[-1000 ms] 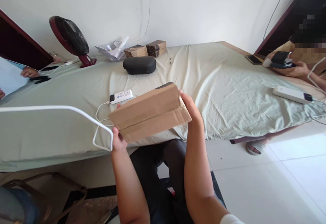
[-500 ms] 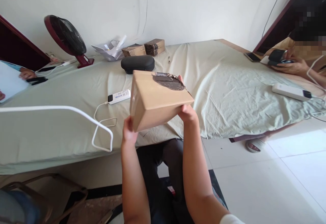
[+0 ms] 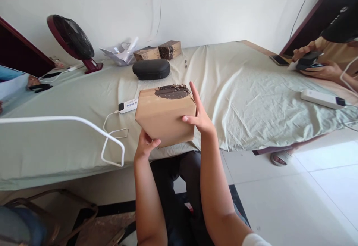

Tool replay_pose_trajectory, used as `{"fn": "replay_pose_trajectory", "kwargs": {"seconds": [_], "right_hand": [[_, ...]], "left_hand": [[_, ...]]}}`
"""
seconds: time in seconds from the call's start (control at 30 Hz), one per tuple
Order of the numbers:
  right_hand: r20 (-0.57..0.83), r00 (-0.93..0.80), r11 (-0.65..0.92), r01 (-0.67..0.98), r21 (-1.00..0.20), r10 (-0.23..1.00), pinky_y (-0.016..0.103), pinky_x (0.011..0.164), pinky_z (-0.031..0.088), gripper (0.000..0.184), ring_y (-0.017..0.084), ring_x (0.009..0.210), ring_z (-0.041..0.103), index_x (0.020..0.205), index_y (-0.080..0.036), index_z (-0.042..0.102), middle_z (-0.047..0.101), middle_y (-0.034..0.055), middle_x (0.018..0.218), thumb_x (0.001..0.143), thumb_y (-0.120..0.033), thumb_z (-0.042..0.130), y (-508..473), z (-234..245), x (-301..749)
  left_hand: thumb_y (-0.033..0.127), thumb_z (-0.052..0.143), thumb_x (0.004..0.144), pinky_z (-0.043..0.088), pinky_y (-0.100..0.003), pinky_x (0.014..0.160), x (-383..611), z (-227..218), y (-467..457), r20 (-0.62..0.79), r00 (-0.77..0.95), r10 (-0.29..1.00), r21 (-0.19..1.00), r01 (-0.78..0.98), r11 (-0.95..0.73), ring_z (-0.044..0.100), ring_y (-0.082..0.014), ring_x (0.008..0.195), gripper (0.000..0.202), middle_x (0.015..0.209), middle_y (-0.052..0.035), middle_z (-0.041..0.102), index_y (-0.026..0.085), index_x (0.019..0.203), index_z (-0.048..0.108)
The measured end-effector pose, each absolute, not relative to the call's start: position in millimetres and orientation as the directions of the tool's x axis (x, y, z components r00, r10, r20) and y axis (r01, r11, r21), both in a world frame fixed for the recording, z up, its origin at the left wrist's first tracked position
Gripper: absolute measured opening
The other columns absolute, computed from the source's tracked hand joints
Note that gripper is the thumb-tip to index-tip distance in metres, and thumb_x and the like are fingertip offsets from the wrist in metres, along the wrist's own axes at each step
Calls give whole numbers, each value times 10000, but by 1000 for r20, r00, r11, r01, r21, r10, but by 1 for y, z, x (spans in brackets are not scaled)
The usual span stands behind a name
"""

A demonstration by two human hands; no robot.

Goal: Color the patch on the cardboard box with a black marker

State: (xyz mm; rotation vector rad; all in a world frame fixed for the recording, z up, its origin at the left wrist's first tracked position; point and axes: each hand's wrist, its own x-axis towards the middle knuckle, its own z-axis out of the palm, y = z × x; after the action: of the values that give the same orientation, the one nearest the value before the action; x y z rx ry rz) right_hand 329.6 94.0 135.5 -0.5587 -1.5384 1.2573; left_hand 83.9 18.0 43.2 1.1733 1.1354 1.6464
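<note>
A brown cardboard box is held up between my two hands over the front edge of the covered table. Dark brown printing or tape with a ragged edge marks its top. My left hand grips the lower left corner, thumb on the near face and fingers hidden underneath. On the right side, my right hand presses the box, with its thumb on the near face and a finger stretched up along the side. Partly behind the box lies a white power bank-like device with a cable.
A black zip case, two more cardboard boxes, a clear plastic bag and a fan stand along the back. A white cable hangs in the left foreground. At right, another person's hands hold a dark object near a phone.
The box has turned and tilted, so its near face now points more toward me. My left thumb has come onto that face, and my right hand has shifted up the side.
</note>
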Motion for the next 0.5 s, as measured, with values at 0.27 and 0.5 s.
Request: {"fn": "replay_pose_trajectory", "kwargs": {"seconds": [0.27,0.5], "right_hand": [[407,-411,271,-350,-897,816,571,1303,415,1507,410,1563,496,1788,-351,46,483,103,1714,636,-886,856,96,133,333],[131,-619,-125,-353,-927,774,581,1185,558,1044,416,1421,648,1528,-265,661,750,115,1426,752,-963,660,93,114,328]], "left_hand": [[599,1014,429,620,-378,847,85,36,21,255,-433,865,920,-167,-355,749,-309,998,824,1016,-88,796,210,1117,780],[804,748,784,633,-469,1039,103,70,13,83,-375,923,816,-506,-279,681,-369,1338,788,1419,-81,749,283,1375,756]]}}
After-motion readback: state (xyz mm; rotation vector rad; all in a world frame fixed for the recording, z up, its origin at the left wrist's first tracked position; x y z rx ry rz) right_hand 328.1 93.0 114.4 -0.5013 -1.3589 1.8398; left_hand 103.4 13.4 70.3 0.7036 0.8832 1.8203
